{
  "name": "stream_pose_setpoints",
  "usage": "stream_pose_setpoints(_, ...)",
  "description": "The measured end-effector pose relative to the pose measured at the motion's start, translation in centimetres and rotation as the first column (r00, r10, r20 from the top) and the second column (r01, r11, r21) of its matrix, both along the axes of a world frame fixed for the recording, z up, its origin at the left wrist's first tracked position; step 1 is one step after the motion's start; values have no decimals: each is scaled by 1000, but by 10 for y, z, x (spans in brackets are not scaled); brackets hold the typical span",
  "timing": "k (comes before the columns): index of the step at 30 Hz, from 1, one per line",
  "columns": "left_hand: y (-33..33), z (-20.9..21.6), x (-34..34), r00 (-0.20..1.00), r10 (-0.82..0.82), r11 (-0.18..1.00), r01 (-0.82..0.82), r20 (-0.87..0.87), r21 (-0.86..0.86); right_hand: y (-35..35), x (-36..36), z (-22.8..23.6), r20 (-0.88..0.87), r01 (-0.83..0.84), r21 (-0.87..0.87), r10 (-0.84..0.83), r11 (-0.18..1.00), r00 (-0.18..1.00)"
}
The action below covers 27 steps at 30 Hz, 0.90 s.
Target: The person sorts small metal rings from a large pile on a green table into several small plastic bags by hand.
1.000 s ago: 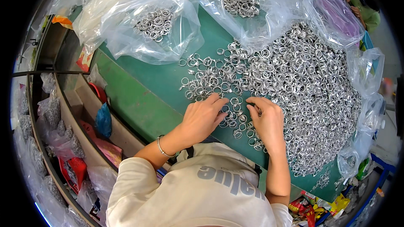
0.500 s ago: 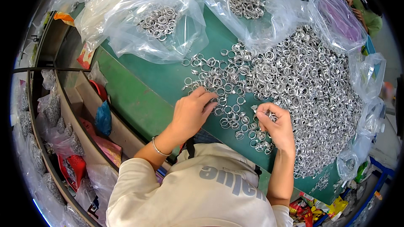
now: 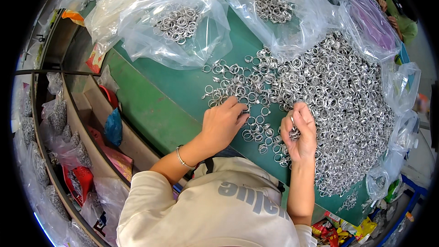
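Note:
My left hand [image 3: 222,121], a bangle [image 3: 182,158] on its wrist, reaches into the loose silver-coloured rings [image 3: 242,81] at the thin left side of the pile. Its fingers are bent and close together; whatever they pinch is hidden beneath them. Palm turned up, my right hand [image 3: 302,132] curls around several rings [image 3: 294,130] at the left edge of the big ring heap [image 3: 347,114]. A few scattered rings [image 3: 257,132] lie on the green tabletop between the two hands.
Clear plastic bags with rings [image 3: 180,25], [image 3: 273,5] lie open across the table's far side. A purple-filled bag [image 3: 372,23] sits far right, near another person [image 3: 395,13]. Shelf compartments [image 3: 87,100] with bagged rings stand left. Coloured packets [image 3: 343,228] lie below the table at right.
My left hand has shifted slightly right along the loose rings. The right hand has turned palm up, with its fingers curled over the rings it holds.

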<state>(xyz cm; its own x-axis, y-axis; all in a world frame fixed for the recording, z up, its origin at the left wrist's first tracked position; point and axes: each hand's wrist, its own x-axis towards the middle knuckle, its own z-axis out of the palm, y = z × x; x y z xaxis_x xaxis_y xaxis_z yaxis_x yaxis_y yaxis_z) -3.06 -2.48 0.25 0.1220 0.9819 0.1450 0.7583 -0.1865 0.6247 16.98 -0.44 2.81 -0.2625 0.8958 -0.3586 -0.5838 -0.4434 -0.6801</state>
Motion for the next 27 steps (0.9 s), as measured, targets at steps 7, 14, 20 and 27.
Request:
stream_pose_setpoints(7, 7, 3, -13, 760, -13, 957, 198, 650, -213, -3, -2, -3, -102, 47, -262, -76, 964, 992)
stream_pose_setpoints(14, 10, -8, -52, -286, 301, 861, 492, 910, -130, -1, -26, 1, 650, -191, 28, 128, 981, 749)
stream_pose_setpoints(20, 3, 9, -52, 277, 483, 818, 196, 831, -541, -2, -49, -10, 911, -555, 413, -337, 722, 238)
stream_pose_setpoints(27, -14, 12, -33, 946, 183, 981, -157, 266, -117, -1, -58, -9, 940, -602, 335, -301, 725, 162)
